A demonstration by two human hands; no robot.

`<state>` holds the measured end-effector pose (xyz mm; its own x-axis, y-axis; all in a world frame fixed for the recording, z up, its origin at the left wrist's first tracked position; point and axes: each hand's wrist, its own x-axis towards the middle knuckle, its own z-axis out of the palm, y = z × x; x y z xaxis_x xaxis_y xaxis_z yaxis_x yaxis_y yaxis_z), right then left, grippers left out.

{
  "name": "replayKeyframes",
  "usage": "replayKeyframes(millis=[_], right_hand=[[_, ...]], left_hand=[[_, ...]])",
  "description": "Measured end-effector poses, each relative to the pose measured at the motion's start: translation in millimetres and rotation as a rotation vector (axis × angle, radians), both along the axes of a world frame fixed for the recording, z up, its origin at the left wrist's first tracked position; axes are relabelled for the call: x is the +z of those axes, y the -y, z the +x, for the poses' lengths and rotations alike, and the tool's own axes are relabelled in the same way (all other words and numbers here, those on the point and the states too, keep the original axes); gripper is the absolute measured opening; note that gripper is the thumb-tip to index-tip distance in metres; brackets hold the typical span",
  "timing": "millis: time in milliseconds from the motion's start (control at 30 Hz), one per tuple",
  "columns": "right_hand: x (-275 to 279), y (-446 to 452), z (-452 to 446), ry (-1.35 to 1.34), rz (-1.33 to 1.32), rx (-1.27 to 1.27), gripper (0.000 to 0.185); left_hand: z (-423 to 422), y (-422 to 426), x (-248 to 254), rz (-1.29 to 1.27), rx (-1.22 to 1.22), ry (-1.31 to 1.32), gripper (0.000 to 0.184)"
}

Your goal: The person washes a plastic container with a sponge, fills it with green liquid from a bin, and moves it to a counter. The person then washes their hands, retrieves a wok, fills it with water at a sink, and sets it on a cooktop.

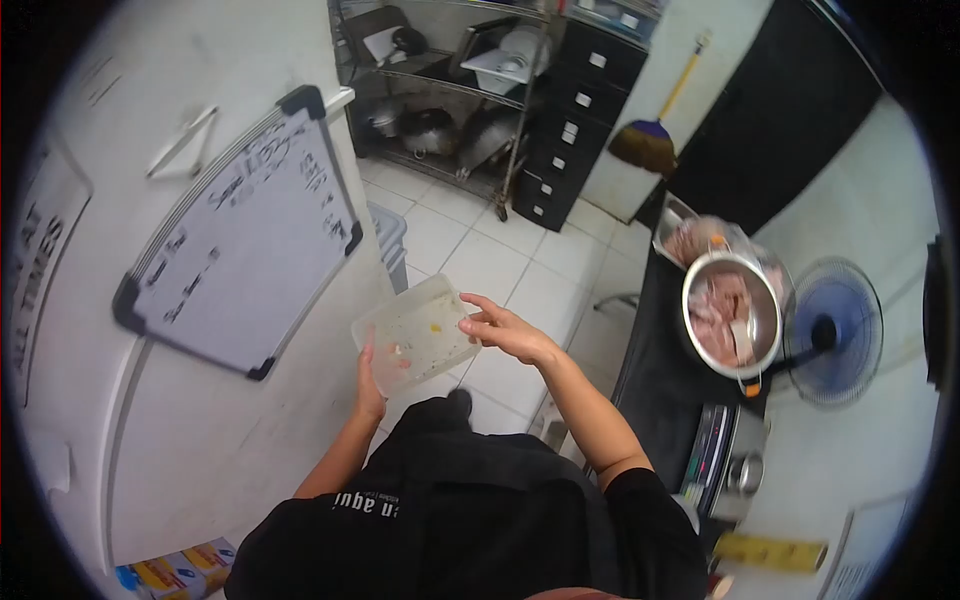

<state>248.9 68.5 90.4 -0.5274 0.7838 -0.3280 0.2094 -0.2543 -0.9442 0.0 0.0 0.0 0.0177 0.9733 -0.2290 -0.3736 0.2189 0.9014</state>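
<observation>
Between the two hands sat the translucent container (425,350), held up over the tiled floor (485,260)! The left hand (370,382) gripped its near-left side, while the right hand (507,332) had fingers and thumb on the opposite rim. Inside lay a yellow speck and small bits, perhaps food scraps, too tiny to tell. Left of the left hand, a whiteboard (265,265) showed dark writing. Off to the right hand's right, on a black counter (655,400), stood a steel pot (766,315) of raw meat (722,315), with a fan (850,320) just beyond it.
</observation>
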Motion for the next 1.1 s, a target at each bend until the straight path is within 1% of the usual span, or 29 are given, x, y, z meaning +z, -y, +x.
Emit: replayKeyframes(millis=[67, 100, 167, 200, 267, 300, 367, 400, 433, 467, 500, 533, 567, 600, 633, 667, 700, 767, 833, 900, 967, 1033, 1100], right_hand=[[-4.6, -10.6, -13.6, 0.045, 0.08, 0.052, 0.075], [-16.2, -107.9, 50.3, 0.136, 0.043, 0.081, 0.075], [-18.3, -171.1, 51.0, 0.186, 0.05, 0.049, 0.073], [-12.9, -215.5, 48.3, 0.178, 0.092, 0.067, 0.073], [-13.3, -271.9, 65.8, 0.137, -0.006, -0.134, 0.072], [-15.2, -299.2, 76.1, 0.161, -0.016, -0.105, 0.072], [-15.1, -361.5, 96.0, 0.136, 0.059, -0.136, 0.073], [-24.0, -391.9, 106.4, 0.137, 0.046, -0.148, 0.072], [-28.0, -421.7, 111.1, 0.115, 0.05, -0.123, 0.072], [-37.0, -451.6, 116.3, 0.044, -0.017, -0.196, 0.072], [-47.8, -481.1, 119.7, -0.024, -0.084, -0.271, 0.072], [-63.3, -514.0, 120.0, -0.048, -0.099, -0.333, 0.072], [-76.7, -552.8, 121.1, -0.059, -0.106, -0.317, 0.072], [-86.9, -591.5, 118.9, -0.005, -0.105, -0.264, 0.072], [-92.2, -622.5, 111.0, 0.051, -0.112, -0.207, 0.072], [-89.7, -654.0, 100.2, 0.049, -0.079, -0.168, 0.081], [-91.6, -691.6, 86.0, 0.048, -0.073, -0.131, 0.081], [-103.9, -755.1, 56.4, 0.091, -0.077, -0.021, 0.085], [-91.1, -812.8, 17.5, 0.089, -0.093, 0.096, 0.086], [-81.6, -863.2, -30.6, 0.07, -0.155, 0.169, 0.088], [-83.2, -913.2, -84.8, 0.042, -0.141, 0.243, 0.089], [-83.7, -955.5, -137.5, 0.021, -0.197, 0.315, 0.09], [-98.2, -1003.8, -188.8, -0.011, -0.23, 0.372, 0.091]], left_hand=[[-9.6, -1.4, 1.3, 0.052, 0.071, 0.081, 0.081], [66.5, -91.9, -39.2, 0.016, 0.099, 0.172, 0.081], [71.8, -156.0, -66.3, -0.073, 0.12, 0.218, 0.073], [70.0, -209.0, -60.2, -0.031, 0.137, 0.213, 0.073], [96.0, -280.5, -59.6, -0.114, 0.119, 0.279, 0.074], [105.8, -310.3, -56.7, -0.125, 0.148, 0.303, 0.074], [114.9, -373.0, -41.3, -0.077, 0.09, 0.201, 0.077], [115.8, -400.6, -39.5, -0.079, 0.12, 0.197, 0.077], [111.7, -429.3, -31.6, -0.12, 0.189, 0.042, 0.076], [107.9, -456.8, -31.1, -0.171, 0.254, -0.107, 0.076], [99.8, -483.2, -35.8, -0.17, 0.275, -0.117, 0.076], [89.4, -511.3, -44.8, -0.189, 0.361, -0.142, 0.074], [79.1, -536.8, -55.3, -0.21, 0.447, -0.167, 0.073], [67.9, -561.9, -56.2, -0.22, 0.56, -0.11, 0.071], [52.0, -580.7, -64.3, -0.24, 0.58, -0.124, 0.071], [39.0, -601.6, -70.4, -0.181, 0.667, -0.177, 0.069], [26.6, -627.9, -70.4, -0.105, 0.765, -0.233, 0.067], [16.4, -666.3, -46.2, -0.114, 0.868, -0.25, 0.066], [-0.5, -705.6, -22.9, -0.112, 0.982, -0.265, 0.065], [-26.5, -736.7, -6.5, 0.054, 1.116, -0.319, 0.062], [-55.3, -757.9, 3.4, 0.064, 1.232, -0.364, 0.061], [-90.6, -770.6, -7.1, 0.062, 1.324, -0.426, 0.059], [-144.2, -785.1, -36.1, -0.073, 1.416, -0.596, 0.057]])
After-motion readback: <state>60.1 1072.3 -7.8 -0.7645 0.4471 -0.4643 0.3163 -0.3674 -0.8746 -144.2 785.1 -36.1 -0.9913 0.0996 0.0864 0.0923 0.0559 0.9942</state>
